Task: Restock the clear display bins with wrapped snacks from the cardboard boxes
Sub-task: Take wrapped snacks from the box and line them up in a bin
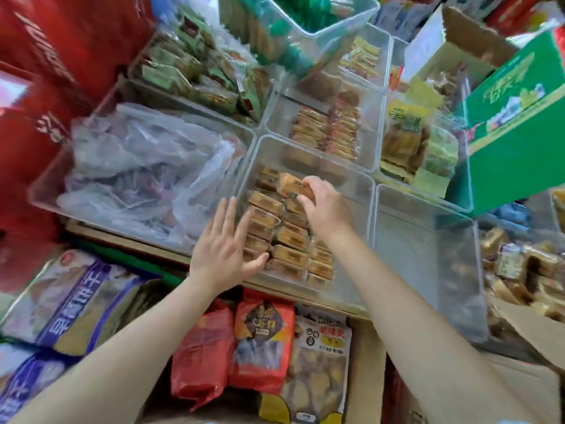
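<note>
My right hand (325, 206) pinches one small brown wrapped snack cake (295, 184) between its thumb and curled fingers. It holds the cake tilted, just above the back rows in the clear plastic display bin (360, 191) in the middle. My left hand (224, 249) is flat and wide open, with the fingers spread and pointing up. Its thumb touches the front left part of the bin, where the stacked brown cakes (290, 240) sit in neat rows. This hand holds nothing.

Both my bare arms reach forward and up from the bottom of the view. The right arm crosses over the front of the bin.

The bin sits on a wooden shelf (128, 240) with other clear bins all around it. The big bin on the left is full of crinkly clear plastic bags (146, 166). The bin (428, 264) just to the right looks see-through and bare inside. Behind are bins with more small wrapped snacks (330, 130). A green cardboard box (516, 123) stands at the right. Under the shelf are red snack bags (238, 341) and a purple and white bag (73, 304). At the far right, an open brown cardboard box (532, 325) holds more wrapped cakes. Red boxes (46, 71) fill the left side.
</note>
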Demonstrator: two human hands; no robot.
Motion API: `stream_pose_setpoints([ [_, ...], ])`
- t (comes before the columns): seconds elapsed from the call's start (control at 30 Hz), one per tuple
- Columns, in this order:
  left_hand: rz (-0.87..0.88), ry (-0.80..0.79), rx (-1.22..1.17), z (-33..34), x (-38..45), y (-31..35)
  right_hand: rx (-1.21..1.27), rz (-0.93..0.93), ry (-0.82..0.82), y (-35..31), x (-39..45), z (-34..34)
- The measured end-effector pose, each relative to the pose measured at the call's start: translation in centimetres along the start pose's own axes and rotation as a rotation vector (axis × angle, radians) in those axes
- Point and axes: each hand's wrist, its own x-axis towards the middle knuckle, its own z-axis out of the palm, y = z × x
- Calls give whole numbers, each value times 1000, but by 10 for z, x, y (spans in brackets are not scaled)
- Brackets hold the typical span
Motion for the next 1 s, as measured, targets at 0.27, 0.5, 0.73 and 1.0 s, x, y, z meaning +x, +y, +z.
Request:
stream_pose_setpoints([
  [0.27,10,36,-27,9,1,-3,85,81,-182,-20,39,73],
  [0.5,10,29,-33,9,3,-1,-241,19,-307,-19,18,79],
  [0.73,-44,-135,-35,-8,3,0,-80,-26,-331,-14,-17,30],
  [1.0,90,-30,-122,-30,-42,70,194,23,-24,58,-154,-98],
])
